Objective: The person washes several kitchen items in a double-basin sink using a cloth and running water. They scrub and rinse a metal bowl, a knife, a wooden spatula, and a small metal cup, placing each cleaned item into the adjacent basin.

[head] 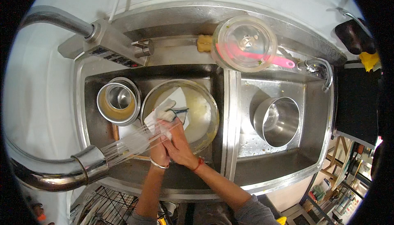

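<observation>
Pressed together under the running water, my left hand (160, 151) and my right hand (177, 140) hold a wet, pale cloth (167, 114) with dark edging. The cloth bunches up beyond my fingers; part of it is hidden by them. Below it, a large round metal basin (200, 123) with cloudy liquid stands in the left sink. A white flat piece (179, 95) with straight edges lies in or over that basin, partly covered by the cloth. Several streams of water come from the wide metal spout (92, 165) at the left and strike my hands.
Nested steel pots (103, 102) stand left of the basin. A steel pot (280, 132) sits tilted in the right sink (246, 145). On the back ledge are a clear round container (246, 25), a pink-handled utensil (284, 62) and a yellow sponge (203, 43). A small tap (329, 74) curves over the right sink.
</observation>
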The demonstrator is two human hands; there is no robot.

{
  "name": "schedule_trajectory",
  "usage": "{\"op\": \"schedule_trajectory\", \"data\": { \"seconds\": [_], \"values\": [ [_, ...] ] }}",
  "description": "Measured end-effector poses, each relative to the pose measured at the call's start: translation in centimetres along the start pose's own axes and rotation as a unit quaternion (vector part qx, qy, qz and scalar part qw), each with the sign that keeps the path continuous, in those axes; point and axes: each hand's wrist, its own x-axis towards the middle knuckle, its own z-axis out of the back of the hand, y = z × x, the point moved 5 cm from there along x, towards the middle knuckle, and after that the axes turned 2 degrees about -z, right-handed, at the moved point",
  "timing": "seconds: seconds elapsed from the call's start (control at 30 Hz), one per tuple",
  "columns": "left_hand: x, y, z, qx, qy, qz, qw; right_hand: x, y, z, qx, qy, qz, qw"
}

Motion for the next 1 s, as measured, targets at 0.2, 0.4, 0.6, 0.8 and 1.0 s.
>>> {"op": "schedule_trajectory", "data": {
  "seconds": [0.2, 0.4, 0.6, 0.8, 1.0],
  "values": [
    [-2.0, -1.5, -0.4, 0.087, -0.059, -0.016, 0.994, 2.4, -5.5, 1.5, -0.034, -0.122, -0.131, 0.983],
    [0.3, -1.1, -1.0, 0.293, -0.067, -0.033, 0.953, -1.0, -1.0, 0.1, -0.052, -0.049, -0.035, 0.997],
    [-0.3, -0.3, 3.0, 0.318, -0.151, -0.071, 0.933, -0.8, -7.9, 2.0, -0.017, -0.127, -0.178, 0.976],
    [4.3, 0.1, 6.9, 0.213, -0.196, -0.199, 0.936, -3.3, -8.2, 4.1, 0.347, -0.095, -0.396, 0.845],
    [5.7, 3.0, 1.1, 0.447, -0.102, -0.249, 0.853, -3.9, -4.5, 3.4, 0.309, -0.119, -0.332, 0.883]
  ]
}}
